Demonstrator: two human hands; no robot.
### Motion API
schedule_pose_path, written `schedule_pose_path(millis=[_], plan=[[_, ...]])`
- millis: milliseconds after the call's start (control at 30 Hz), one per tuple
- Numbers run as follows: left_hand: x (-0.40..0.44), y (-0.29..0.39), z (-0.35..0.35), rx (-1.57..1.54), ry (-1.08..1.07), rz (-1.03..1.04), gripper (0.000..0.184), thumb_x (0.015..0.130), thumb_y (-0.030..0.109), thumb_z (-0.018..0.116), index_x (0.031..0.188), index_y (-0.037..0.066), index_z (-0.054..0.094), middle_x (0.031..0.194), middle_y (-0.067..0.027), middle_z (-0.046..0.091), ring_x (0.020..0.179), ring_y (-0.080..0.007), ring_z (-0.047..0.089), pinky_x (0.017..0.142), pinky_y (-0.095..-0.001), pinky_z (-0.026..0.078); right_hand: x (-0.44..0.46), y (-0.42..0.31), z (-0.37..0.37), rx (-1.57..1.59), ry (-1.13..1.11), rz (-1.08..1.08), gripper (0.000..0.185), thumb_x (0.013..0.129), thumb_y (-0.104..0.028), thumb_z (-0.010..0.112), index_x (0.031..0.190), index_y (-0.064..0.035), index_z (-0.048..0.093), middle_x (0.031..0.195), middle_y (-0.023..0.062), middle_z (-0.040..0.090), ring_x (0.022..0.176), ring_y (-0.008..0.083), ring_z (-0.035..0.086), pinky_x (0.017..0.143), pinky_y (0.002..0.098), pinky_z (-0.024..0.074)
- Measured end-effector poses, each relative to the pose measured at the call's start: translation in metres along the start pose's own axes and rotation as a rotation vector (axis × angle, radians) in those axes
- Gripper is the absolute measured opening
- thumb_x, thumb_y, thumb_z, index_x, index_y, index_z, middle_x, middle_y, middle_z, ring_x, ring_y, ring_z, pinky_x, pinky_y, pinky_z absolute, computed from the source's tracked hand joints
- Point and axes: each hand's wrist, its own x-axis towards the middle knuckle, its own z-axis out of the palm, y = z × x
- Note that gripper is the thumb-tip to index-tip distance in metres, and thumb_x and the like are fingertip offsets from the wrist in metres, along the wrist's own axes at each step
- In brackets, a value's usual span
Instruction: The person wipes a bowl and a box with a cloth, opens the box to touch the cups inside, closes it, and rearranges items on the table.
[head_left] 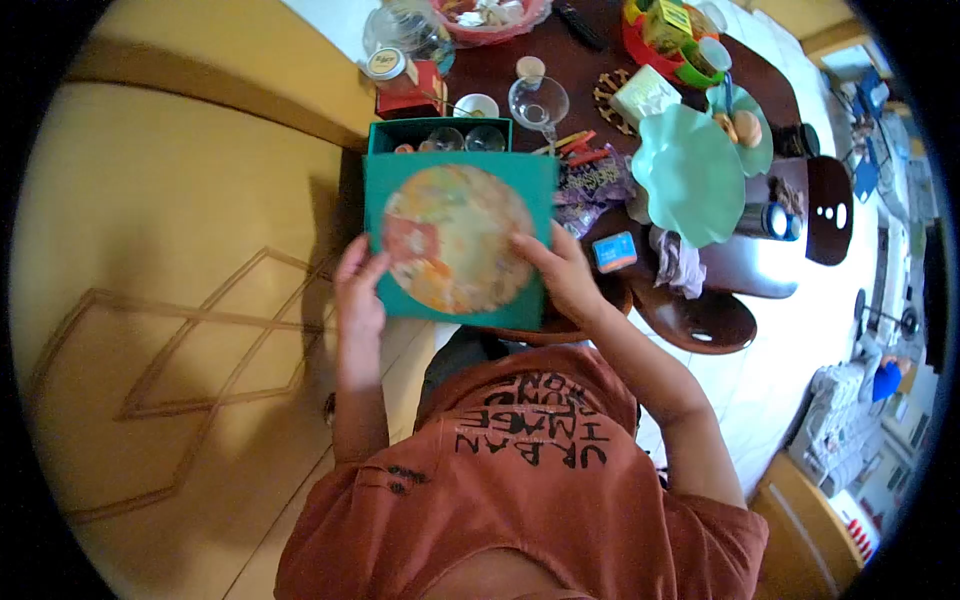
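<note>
A flat green square box lid [460,240] with a round, colourful picture is held up in front of my body. My left hand [361,290] grips its left edge, and my right hand [570,272] grips its right edge with the thumb on the picture. Just behind the lid, an open green box [385,138] stands on the table and holds glass jars [484,139]. A purple packet [597,182] lies to the right of the lid, close to a small blue and orange box [614,252].
The dark table [745,62] bears a wavy mint-green bowl [688,172], a glass cup [539,102], a red box [412,92], and a pink basket [492,30]. A brown chair [697,318] is at the near edge. A wooden door [180,200] stands left.
</note>
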Motion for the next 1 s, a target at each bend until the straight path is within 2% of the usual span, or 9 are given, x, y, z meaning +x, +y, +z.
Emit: schedule_pose_path(millis=[100, 167, 233, 400, 533, 600, 833, 900, 1000], plan=[[-0.021, -0.015, 0.012, -0.01, -0.115, -0.019, 0.039, 0.09, 0.007, 0.065, 0.128, 0.0, 0.059, 0.123, -0.0096, 0.065, 0.112, -0.0194, 0.061, 0.102, -0.0347, 0.045, -0.045, -0.007, -0.036, 0.241, 0.142, 0.162, 0.039, 0.095, -0.015, 0.062, 0.131, -0.0015, 0.054, 0.123, 0.0091, 0.062, 0.11, 0.0193, 0.06, 0.099, 0.035, 0.0462], [-0.017, -0.001, 0.021, 0.295, -0.241, 0.046, 0.032, 0.091, 0.007, 0.066, 0.122, 0.002, 0.064, 0.119, -0.007, 0.066, 0.109, -0.016, 0.061, 0.096, -0.0299, 0.047, -0.067, 0.004, -0.071, 0.202, 0.216, 0.156, 0.043, 0.094, -0.014, 0.061, 0.133, 0.0009, 0.051, 0.126, 0.0106, 0.061, 0.114, 0.0224, 0.059, 0.101, 0.0373, 0.0454], [0.005, 0.001, 0.02, 0.322, -0.157, 0.076, 0.027, 0.092, 0.007, 0.066, 0.118, 0.001, 0.066, 0.117, -0.007, 0.068, 0.105, -0.0148, 0.062, 0.092, -0.029, 0.048, -0.085, 0.016, -0.094, 0.224, 0.313, 0.192, 0.049, 0.093, -0.015, 0.062, 0.136, 0.0029, 0.047, 0.129, 0.0124, 0.059, 0.117, 0.0241, 0.058, 0.103, 0.0384, 0.0444], [0.067, 0.029, 0.034, 0.851, -0.027, 0.486, 0.033, 0.085, 0.002, 0.067, 0.118, 0.001, 0.066, 0.115, -0.0133, 0.068, 0.096, -0.0206, 0.067, 0.084, -0.0292, 0.052, -0.105, 0.057, -0.121, 0.381, 0.461, 0.227, 0.056, 0.094, -0.02, 0.061, 0.142, 0.0015, 0.04, 0.136, 0.0142, 0.054, 0.122, 0.0266, 0.055, 0.105, 0.0407, 0.0439], [0.117, 0.007, 0.041, 0.757, -0.089, 0.456, 0.037, 0.081, 0.008, 0.072, 0.118, 0.003, 0.066, 0.11, -0.0139, 0.068, 0.096, -0.0268, 0.066, 0.087, -0.0331, 0.052, -0.111, 0.063, -0.115, 0.405, 0.495, 0.252, 0.059, 0.094, -0.023, 0.062, 0.143, 0.0007, 0.039, 0.138, 0.0148, 0.053, 0.122, 0.028, 0.055, 0.105, 0.0416, 0.0437], [0.124, 0.001, 0.047, 0.847, -0.176, 0.676, 0.042, 0.079, 0.016, 0.076, 0.119, 0.005, 0.065, 0.105, -0.0138, 0.068, 0.099, -0.0302, 0.065, 0.091, -0.0376, 0.05, -0.114, 0.064, -0.113, 0.352, 0.546, 0.279, 0.062, 0.091, -0.025, 0.066, 0.142, -0.0003, 0.04, 0.135, 0.0148, 0.055, 0.119, 0.0287, 0.057, 0.102, 0.0419, 0.0463], [0.142, -0.001, 0.075, 0.878, -0.238, 0.705, 0.059, 0.076, 0.025, 0.081, 0.129, 0.008, 0.06, 0.115, -0.0124, 0.063, 0.106, -0.0294, 0.062, 0.093, -0.0396, 0.049, -0.119, 0.067, -0.115, 0.433, 0.553, 0.269, 0.059, 0.092, -0.022, 0.064, 0.142, -0.0001, 0.041, 0.133, 0.0151, 0.056, 0.117, 0.0286, 0.058, 0.1, 0.0415, 0.0483], [0.146, 0.002, 0.089, 1.163, -0.193, 0.721, 0.064, 0.074, 0.028, 0.082, 0.129, 0.009, 0.058, 0.116, -0.0125, 0.062, 0.104, -0.0317, 0.062, 0.091, -0.0425, 0.05, -0.116, 0.064, -0.11, 0.359, 0.605, 0.264, 0.058, 0.092, -0.021, 0.064, 0.142, 0.0, 0.041, 0.133, 0.0151, 0.056, 0.116, 0.0286, 0.059, 0.099, 0.0414, 0.0488], [0.138, 0.013, 0.11, 1.273, -0.147, 0.595, 0.062, 0.071, 0.029, 0.082, 0.126, 0.01, 0.059, 0.118, -0.013, 0.061, 0.105, -0.0339, 0.061, 0.089, -0.0438, 0.05, -0.117, 0.064, -0.11, 0.356, 0.595, 0.27, 0.058, 0.092, -0.02, 0.063, 0.142, 0.0, 0.041, 0.133, 0.0145, 0.056, 0.115, 0.0278, 0.059, 0.098, 0.0408, 0.0492]])
